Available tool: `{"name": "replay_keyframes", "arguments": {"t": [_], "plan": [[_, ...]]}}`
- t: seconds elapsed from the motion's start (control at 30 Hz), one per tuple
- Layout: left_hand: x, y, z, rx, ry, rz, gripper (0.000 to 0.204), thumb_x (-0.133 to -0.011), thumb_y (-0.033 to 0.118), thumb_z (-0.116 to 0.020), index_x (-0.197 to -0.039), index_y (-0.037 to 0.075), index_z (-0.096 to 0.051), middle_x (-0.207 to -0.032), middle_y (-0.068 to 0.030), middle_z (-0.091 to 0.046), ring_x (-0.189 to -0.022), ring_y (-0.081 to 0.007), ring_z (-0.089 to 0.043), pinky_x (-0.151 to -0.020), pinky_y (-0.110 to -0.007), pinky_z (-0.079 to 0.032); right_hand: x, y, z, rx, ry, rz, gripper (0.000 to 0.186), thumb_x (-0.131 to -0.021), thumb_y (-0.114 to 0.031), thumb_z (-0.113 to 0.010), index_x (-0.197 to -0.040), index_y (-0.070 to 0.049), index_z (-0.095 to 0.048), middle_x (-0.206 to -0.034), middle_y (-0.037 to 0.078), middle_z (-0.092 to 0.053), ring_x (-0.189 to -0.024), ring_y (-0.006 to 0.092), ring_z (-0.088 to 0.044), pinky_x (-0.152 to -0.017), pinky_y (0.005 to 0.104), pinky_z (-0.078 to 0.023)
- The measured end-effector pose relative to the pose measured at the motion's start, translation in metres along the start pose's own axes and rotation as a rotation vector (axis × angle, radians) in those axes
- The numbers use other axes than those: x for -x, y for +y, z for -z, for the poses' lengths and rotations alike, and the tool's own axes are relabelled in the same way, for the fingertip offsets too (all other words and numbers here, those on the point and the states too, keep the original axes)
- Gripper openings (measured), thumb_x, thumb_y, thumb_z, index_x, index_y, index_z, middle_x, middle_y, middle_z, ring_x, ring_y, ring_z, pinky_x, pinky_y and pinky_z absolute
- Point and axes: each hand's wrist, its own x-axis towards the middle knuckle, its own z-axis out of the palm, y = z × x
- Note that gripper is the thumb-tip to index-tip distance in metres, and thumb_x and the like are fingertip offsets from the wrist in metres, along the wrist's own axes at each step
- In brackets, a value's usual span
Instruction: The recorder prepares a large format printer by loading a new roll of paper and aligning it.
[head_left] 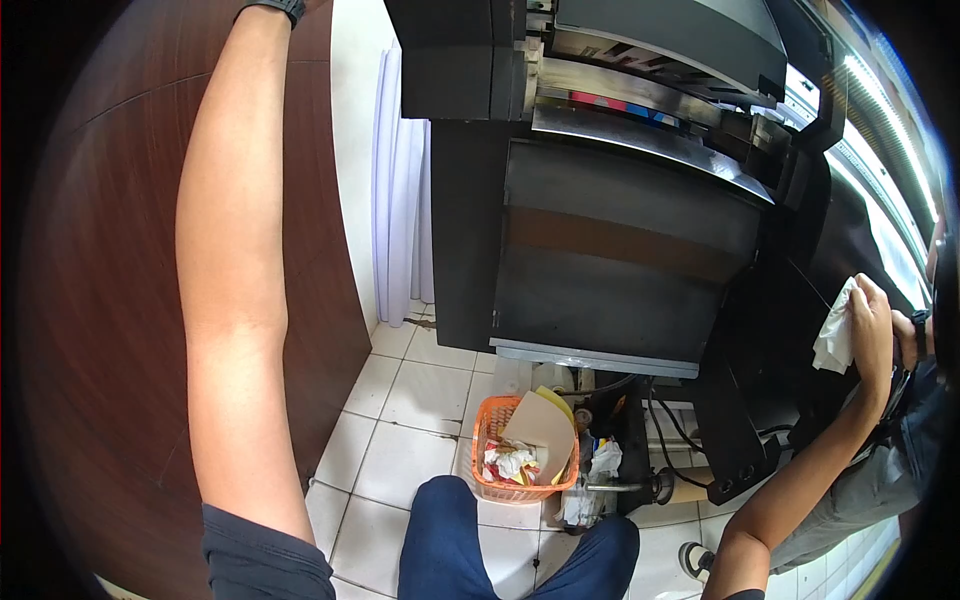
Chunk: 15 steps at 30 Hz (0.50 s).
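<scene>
My right hand [872, 325] is closed on a crumpled white tissue [836, 332], held out at the far right beside the black side of a large printer-like machine [620, 250]. Stretched up along the left is my left arm, a dark watch [275, 8] at its wrist. The left hand beyond the watch is cut off by the top edge, so its fingers do not show. Between the arms stands the machine, with an exposed metal rail [650, 150] and a sloped dark front panel [600, 300]. Pink and blue patches show above the rail.
An orange plastic basket [525, 492] with paper scraps and cardboard stands on the tiled floor [400, 450] before my knees. Cables [665, 420] hang below the machine. A dark wooden panel [120, 250] is at left. Another person [925, 400] stands close at right.
</scene>
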Motion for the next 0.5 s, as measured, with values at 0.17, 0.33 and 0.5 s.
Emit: {"name": "replay_keyframes", "arguments": {"t": [0.17, 0.33, 0.5], "plan": [[0.001, 0.001, -0.002, 0.001, 0.022, -0.001, 0.094, -0.076, 0.015, -0.086, -0.150, 0.004, -0.030, -0.146, -0.0108, -0.040, -0.140, -0.0233, -0.033, -0.120, -0.036, -0.025, -0.004, -0.001, 0.008, 0.047, -0.170, -0.026, 0.022, -0.099, -0.019, -0.047, -0.098, 0.002, -0.052, -0.081, 0.005, -0.049, -0.074, 0.0132, -0.049, -0.069, 0.0290, -0.042], [-0.001, -0.002, -0.002, 0.031, -0.009, -0.039, 0.089, -0.077, 0.013, -0.085, -0.148, 0.004, -0.033, -0.144, -0.0106, -0.041, -0.139, -0.0239, -0.034, -0.119, -0.036, -0.026, -0.005, -0.004, 0.010, 0.018, -0.103, 0.035, 0.022, -0.097, -0.016, -0.046, -0.083, 0.000, -0.045, -0.072, 0.005, -0.042, -0.065, 0.0134, -0.043, -0.062, 0.0311, -0.039], [0.001, 0.000, -0.003, 0.001, 0.009, -0.017, 0.088, -0.078, 0.013, -0.084, -0.148, 0.005, -0.033, -0.143, -0.0104, -0.042, -0.139, -0.0237, -0.034, -0.119, -0.036, -0.026, -0.010, 0.002, 0.017, 0.165, -0.288, -0.087, 0.038, -0.100, -0.024, -0.050, -0.123, 0.005, -0.057, -0.101, 0.009, -0.060, -0.088, 0.0154, -0.058, -0.082, 0.0274, -0.046]]}}
